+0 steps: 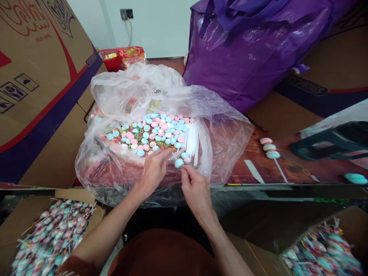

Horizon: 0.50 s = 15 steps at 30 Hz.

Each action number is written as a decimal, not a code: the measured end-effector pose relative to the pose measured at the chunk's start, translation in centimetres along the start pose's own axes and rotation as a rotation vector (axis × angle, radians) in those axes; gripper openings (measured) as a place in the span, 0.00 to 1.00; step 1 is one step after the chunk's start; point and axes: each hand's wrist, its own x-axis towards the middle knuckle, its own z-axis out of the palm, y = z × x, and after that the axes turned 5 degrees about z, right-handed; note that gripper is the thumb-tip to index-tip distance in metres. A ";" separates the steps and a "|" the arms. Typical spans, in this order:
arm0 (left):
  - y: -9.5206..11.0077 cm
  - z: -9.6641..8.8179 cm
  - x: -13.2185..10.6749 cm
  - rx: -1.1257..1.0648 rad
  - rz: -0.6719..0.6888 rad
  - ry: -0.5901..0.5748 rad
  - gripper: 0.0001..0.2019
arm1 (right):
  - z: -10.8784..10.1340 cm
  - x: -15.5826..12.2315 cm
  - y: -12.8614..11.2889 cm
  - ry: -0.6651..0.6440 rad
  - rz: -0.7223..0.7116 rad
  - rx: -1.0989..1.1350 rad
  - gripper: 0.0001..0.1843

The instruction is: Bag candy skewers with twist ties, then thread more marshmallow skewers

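Pink, blue and white candies (pixel 146 135) lie in a loose pile on a clear plastic bag (pixel 227 126), with small coloured rings among them. Beside the pile is a bundle of white sticks (pixel 192 140). My left hand (pixel 155 168) reaches to the near edge of the pile, fingers stretched out and nothing visible in them. My right hand (pixel 197 189) is closed in a pinch just beside a blue candy (pixel 178 163). Whatever sits between its fingertips is too small to make out.
A stacked candy on a stick (pixel 269 148) lies at right near a dark teal tool (pixel 324 142). A large carton (pixel 43 96) stands left, a purple bag (pixel 241 53) behind. Below the table edge are boxes of finished-looking lollipops (pixel 54 234) (pixel 324 249).
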 end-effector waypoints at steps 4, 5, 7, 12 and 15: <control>-1.0 0.3 2.8 0.337 0.018 -0.126 0.14 | -1.5 -0.3 1.0 0.043 0.029 -0.034 0.18; -1.2 0.4 3.1 0.386 0.017 -0.156 0.13 | -1.6 -0.5 1.1 0.042 0.033 -0.030 0.18; -1.4 0.5 3.3 0.412 0.009 -0.167 0.12 | -1.7 -0.7 1.2 0.036 0.041 -0.012 0.18; -1.0 0.2 3.4 0.169 -0.023 -0.081 0.09 | -1.3 -0.9 1.2 0.035 0.046 0.028 0.17; -0.6 0.4 3.9 0.159 -0.037 -0.128 0.09 | -1.3 -0.9 1.3 0.037 0.058 0.035 0.17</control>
